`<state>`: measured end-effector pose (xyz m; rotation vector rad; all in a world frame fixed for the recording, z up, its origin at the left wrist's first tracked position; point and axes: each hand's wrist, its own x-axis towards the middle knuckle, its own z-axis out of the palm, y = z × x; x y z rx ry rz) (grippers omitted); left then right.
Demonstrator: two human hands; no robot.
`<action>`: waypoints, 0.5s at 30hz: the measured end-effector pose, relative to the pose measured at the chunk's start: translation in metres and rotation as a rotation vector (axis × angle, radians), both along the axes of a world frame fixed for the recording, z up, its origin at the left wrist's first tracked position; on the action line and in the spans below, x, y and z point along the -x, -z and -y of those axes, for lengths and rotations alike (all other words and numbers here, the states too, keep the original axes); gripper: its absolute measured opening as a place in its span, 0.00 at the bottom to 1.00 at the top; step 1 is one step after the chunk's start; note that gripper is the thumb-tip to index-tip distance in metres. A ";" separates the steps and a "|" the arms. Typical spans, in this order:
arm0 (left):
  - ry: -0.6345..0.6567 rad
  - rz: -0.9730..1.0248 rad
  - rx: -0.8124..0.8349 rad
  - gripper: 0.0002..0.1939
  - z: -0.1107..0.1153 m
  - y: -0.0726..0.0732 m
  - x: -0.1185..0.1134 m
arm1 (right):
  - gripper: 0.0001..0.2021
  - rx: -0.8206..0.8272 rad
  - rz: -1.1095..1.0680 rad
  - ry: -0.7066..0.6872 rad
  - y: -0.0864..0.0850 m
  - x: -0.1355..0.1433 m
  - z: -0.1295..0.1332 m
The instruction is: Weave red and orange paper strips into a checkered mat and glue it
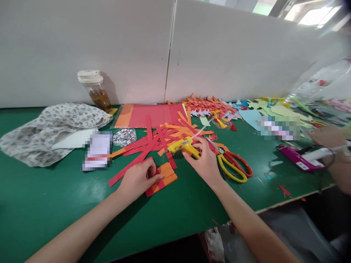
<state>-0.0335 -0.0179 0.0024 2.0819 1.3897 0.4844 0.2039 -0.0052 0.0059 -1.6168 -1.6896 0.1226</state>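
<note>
A small woven paper piece (167, 173) in orange and red lies near the front of the table. My left hand (138, 177) is closed on its left side, with the thumb pressed over the top and the other fingers curled. In my right hand (205, 160) is a yellow hot glue gun (181, 144), gripped by its handle, with its nozzle toward the left and a clear glue stick rising from the back. Just right of that hand lie scissors (231, 170) with yellow and red handles. Loose red and orange paper strips (153, 146) spread behind both hands.
At the left are a patterned cloth (52, 131), a blurred phone-like object (97, 149) and a drink bottle (95, 91) by the wall. Woven paper shapes (211, 106) pile up at the back. Another person's hand (326, 142) is at the right, near a purple device (300, 159).
</note>
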 end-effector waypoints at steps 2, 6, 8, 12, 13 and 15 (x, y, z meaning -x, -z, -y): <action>-0.007 -0.016 0.000 0.16 0.000 0.001 -0.001 | 0.27 -0.002 -0.001 -0.007 0.000 0.000 0.000; -0.027 -0.050 -0.004 0.16 0.001 0.001 -0.002 | 0.28 -0.005 -0.006 -0.007 0.000 -0.001 0.001; -0.028 -0.064 -0.003 0.16 0.001 0.001 -0.003 | 0.29 -0.009 -0.007 -0.005 0.000 -0.001 0.000; -0.020 -0.069 -0.005 0.16 0.002 0.000 -0.003 | 0.29 -0.035 -0.004 -0.005 0.002 -0.001 -0.001; -0.020 -0.064 -0.009 0.16 0.002 0.000 -0.002 | 0.29 -0.043 -0.004 0.001 0.002 -0.002 -0.001; -0.015 -0.032 -0.008 0.18 0.001 -0.001 -0.002 | 0.29 -0.054 -0.004 0.019 0.003 -0.002 -0.002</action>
